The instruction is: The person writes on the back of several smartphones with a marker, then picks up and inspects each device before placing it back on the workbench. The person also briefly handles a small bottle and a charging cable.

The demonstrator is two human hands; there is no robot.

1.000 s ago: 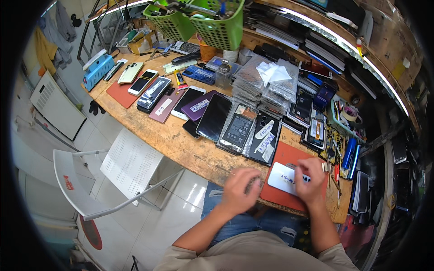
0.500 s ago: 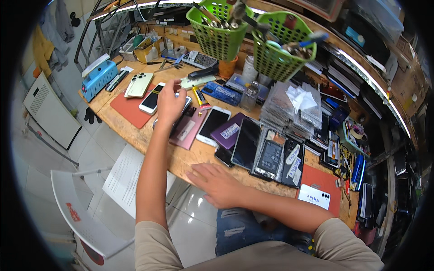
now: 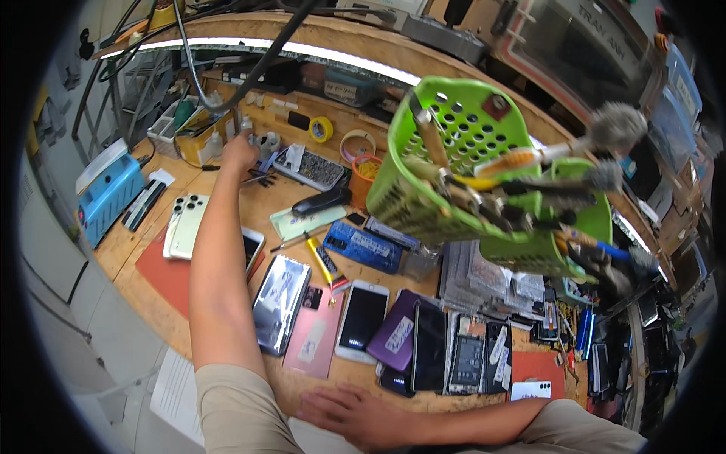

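My left hand point(image 3: 239, 153) is stretched far across the wooden bench point(image 3: 249, 208) to its back left. It is at a cluster of small bottles point(image 3: 257, 140) beside a yellow box point(image 3: 198, 140). Its fingers are curled away from me, so what they hold is hidden. My right hand point(image 3: 355, 416) lies flat on the bench's front edge with fingers spread and nothing in it. It is just below a row of phones, among them a white phone point(image 3: 361, 319) and a purple-cased one point(image 3: 395, 333). A silvery phone point(image 3: 281, 301) lies beside my left forearm.
Two green perforated baskets point(image 3: 446, 174) full of brushes and tools hang close to my head on the right. A blue device point(image 3: 107, 198) stands at the left edge, a red mat point(image 3: 162, 274) holds pale phones, and a grey parts tray point(image 3: 310, 168) and a yellow tape roll point(image 3: 321, 129) sit at the back.
My left hand has gone from the phones on the red mat farther back to the bottles. My head has leaned in closer to the bench. My right hand stays on the front edge.
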